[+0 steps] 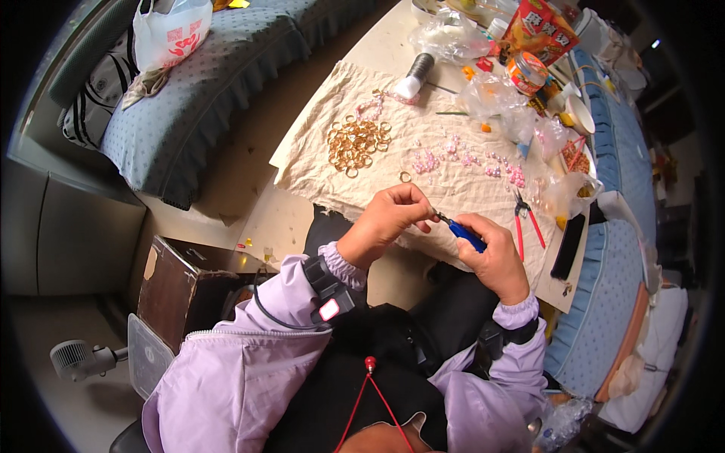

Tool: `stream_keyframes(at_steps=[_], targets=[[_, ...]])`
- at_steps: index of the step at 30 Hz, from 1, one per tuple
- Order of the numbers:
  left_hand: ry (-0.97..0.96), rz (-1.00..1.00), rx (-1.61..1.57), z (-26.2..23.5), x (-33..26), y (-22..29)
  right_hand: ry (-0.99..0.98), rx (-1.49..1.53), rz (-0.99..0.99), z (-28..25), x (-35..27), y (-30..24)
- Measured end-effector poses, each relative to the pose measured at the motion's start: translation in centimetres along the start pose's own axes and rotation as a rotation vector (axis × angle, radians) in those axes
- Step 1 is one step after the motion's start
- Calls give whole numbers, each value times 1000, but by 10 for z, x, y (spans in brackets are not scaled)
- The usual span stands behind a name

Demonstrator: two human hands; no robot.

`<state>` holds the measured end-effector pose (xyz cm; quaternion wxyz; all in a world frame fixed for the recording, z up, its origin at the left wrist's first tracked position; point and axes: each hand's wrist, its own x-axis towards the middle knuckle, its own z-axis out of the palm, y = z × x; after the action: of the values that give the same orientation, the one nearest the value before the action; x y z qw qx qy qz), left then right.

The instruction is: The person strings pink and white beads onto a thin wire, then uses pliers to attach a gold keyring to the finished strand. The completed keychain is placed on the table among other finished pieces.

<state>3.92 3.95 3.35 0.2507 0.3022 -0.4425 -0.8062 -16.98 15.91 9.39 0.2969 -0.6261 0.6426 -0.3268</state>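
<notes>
Over the near edge of a beige cloth [302, 151], my right hand [492, 253] is closed around blue-handled pliers [467, 234], whose dark tip points left. Finger and thumb of my left hand [393, 219] are pinched together right at that tip; what they hold is too small to make out. Just beyond the left hand lies a single gold ring [405, 177]. A pile of gold rings [358, 143] sits farther left on the cloth. Pink and white beads [468, 158] are scattered in small clusters ahead of my hands. Red-handled cutters [526, 221] rest open to the right.
A spool of dark thread [420, 69] lies on the cloth's far side, beside a pink beaded strand [370, 108]. Plastic bags [491, 98], a jar [526, 72] and a red snack packet [538, 32] crowd the back right. A black strip [568, 248] lies at the right edge.
</notes>
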Motion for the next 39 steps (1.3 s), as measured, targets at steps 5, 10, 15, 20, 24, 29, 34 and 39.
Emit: stream_keyframes(at_steps=[5,10,15,20,24,29,34,39], targets=[[17,28,-66,11,19,-16,67,-99,-56,1,-1,8],[8,-11,17,17,22,-15,118,-174,-98,-3,-8,26],[23,-9,-122,13,17,-11,360,-473,-39,-30,2,73],[114,34,-244,-9,-1,-9,501,-921,-107,-45,21,107],[196,115,-173,-29,-15,-2,507,-813,-287,-22,56,82],[272,105,-201,-45,-23,3,309,-456,-401,36,113,28],[275,128,-228,-60,-28,1,59,-388,-349,68,127,12],[265,91,-195,-64,-25,-1,62,-383,-350,70,121,24]])
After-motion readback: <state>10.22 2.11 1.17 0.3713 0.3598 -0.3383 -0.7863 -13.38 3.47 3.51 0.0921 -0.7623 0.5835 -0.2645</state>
